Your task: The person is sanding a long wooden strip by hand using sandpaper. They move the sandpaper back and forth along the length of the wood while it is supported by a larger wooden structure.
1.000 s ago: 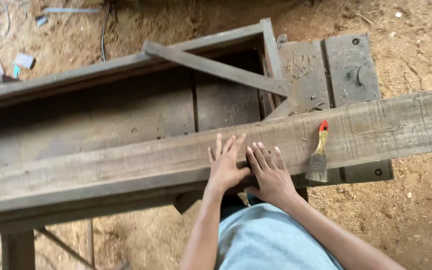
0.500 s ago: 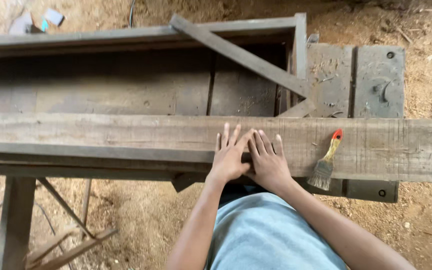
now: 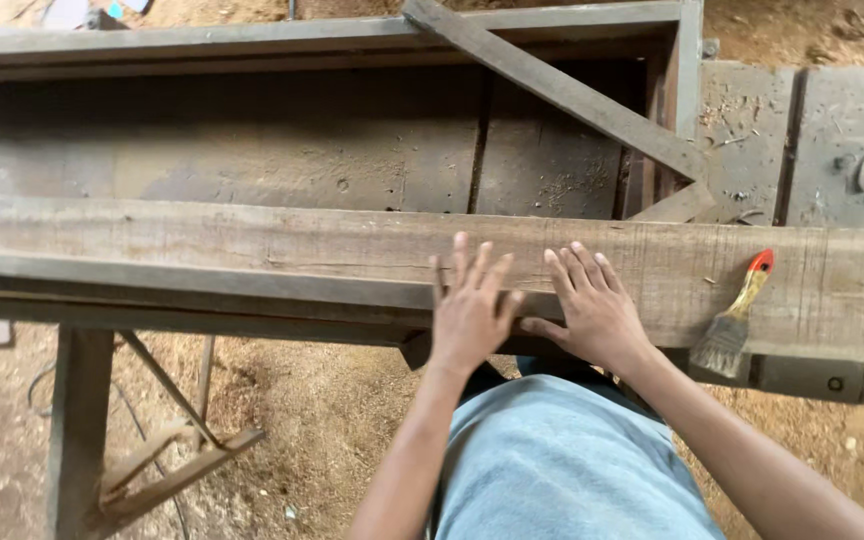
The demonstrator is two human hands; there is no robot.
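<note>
Long weathered plank (image 3: 252, 245) flat across workbench (image 3: 832, 130)

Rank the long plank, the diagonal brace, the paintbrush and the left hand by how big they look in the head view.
1. Long plank, spanning the frame.
2. Diagonal brace.
3. and 4. Left hand and paintbrush look alike in length; the hand looks broader, but it may sit nearer the camera, so unranked.

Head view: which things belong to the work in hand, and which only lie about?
In hand:
- long grey wooden plank
- left hand, flat on it
- right hand, flat on it

Lying about:
- red-handled paintbrush
- diagonal wooden slat
- grey wooden workbench
</note>
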